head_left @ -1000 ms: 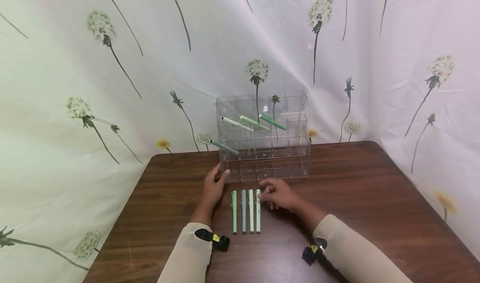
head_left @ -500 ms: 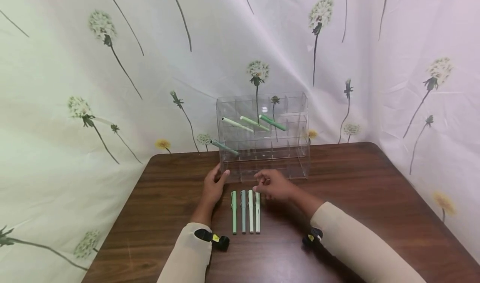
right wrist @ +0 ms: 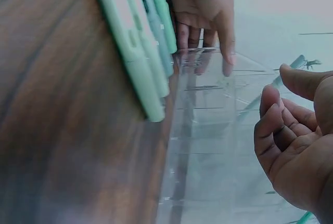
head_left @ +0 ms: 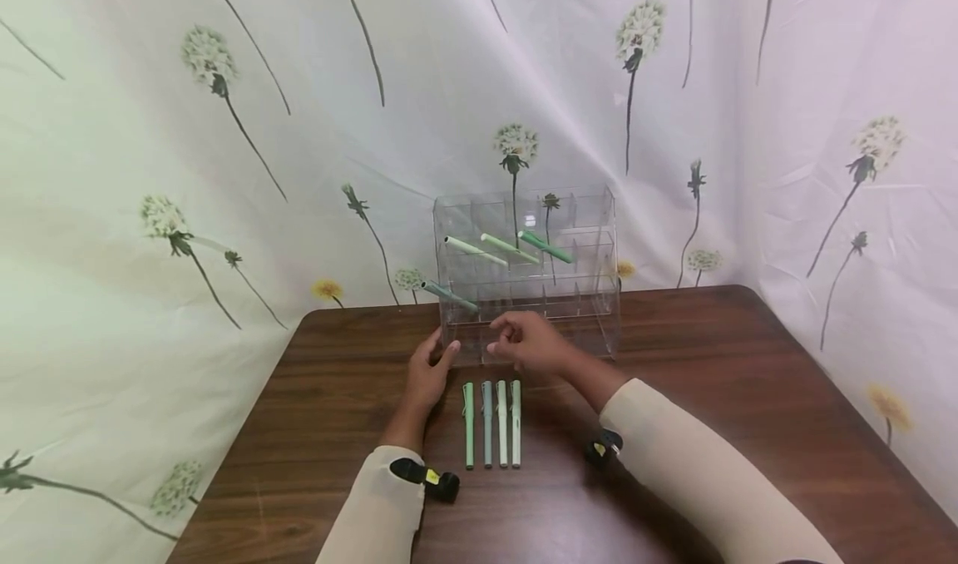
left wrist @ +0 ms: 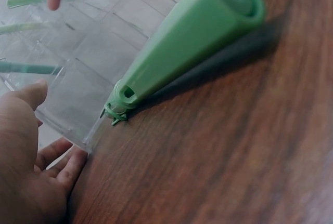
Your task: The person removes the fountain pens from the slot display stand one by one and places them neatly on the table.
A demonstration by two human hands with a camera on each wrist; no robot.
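— Pens first: how many are already in the clear organizer (head_left: pixel 591 298)?

— Four, by my count. Three slant in its upper row, a pale one (head_left: pixel 475 250), another pale green one (head_left: pixel 509 248) and a darker green one (head_left: pixel 545 246), and a grey-green one (head_left: pixel 448 294) pokes out at the left of the row below.

— And what is left?

— Four pens (head_left: pixel 491 423) lie side by side on the tabletop (head_left: pixel 718 398), at centre frame just in front of the organizer. So I judge it about half done.

— Does either hand hold one?

— No. The left hand (head_left: pixel 428 373) rests at the organizer's lower left corner, fingers loosely extended, thumb against the clear wall. The right hand (head_left: pixel 528 343) hovers above the tops of the loose pens, in front of the organizer's lower rows; the right wrist view shows its fingers (right wrist: pixel 276 130) curled inward with nothing between them.

— The lower compartments?

— They look unfilled, as far as the clear plastic lets me tell.
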